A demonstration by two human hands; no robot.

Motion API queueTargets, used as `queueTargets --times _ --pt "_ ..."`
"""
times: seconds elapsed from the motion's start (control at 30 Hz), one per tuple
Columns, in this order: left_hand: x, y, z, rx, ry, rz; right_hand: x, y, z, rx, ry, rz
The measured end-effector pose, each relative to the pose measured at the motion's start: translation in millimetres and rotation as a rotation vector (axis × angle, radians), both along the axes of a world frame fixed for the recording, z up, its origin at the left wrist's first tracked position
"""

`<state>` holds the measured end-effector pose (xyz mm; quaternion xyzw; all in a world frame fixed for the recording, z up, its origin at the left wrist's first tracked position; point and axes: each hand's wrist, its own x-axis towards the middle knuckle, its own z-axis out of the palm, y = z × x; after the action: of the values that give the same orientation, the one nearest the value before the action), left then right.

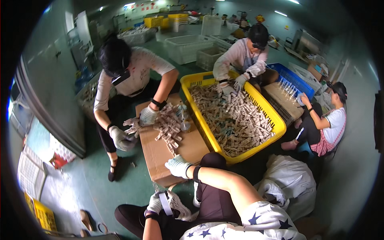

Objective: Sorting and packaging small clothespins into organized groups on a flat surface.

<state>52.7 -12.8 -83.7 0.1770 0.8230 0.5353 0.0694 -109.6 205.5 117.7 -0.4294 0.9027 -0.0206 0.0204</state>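
My left hand (154, 203), in a striped knit glove, is closed on a flat white strip (165, 204), low over my lap. A small clear bit shows above its fingertips, too small to name. My right hand (178, 166), gloved the same way, is at the near edge of a cardboard box (160, 150), its fingers curled together; what they hold, if anything, is hidden. Just beyond it on the box lies a loose pile of small, pale, flat pieces (168, 126). A clear container (185, 125) stands beside the pile.
A yellow crate (276, 134) full of the same pieces stands to the right, with a person (250, 56) reaching in. Another person (136, 68) handles pieces across the box. A third person (334, 120) sits far right by a blue crate (276, 68). A white sack (290, 184) lies close by.
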Motion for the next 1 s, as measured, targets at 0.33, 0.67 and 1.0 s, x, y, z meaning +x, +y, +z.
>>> queueTargets --times 0.33,0.67,1.0 --pt "-28 25 159 0.309 -0.261 0.369 -7 35 24 -0.585 -0.32 -0.205" --pt "-82 7 323 0.475 -0.285 0.323 41 -9 118 -1.051 -1.364 0.074" --pt "-118 4 403 0.704 -0.49 0.39 21 -26 122 -1.107 -1.694 0.258"
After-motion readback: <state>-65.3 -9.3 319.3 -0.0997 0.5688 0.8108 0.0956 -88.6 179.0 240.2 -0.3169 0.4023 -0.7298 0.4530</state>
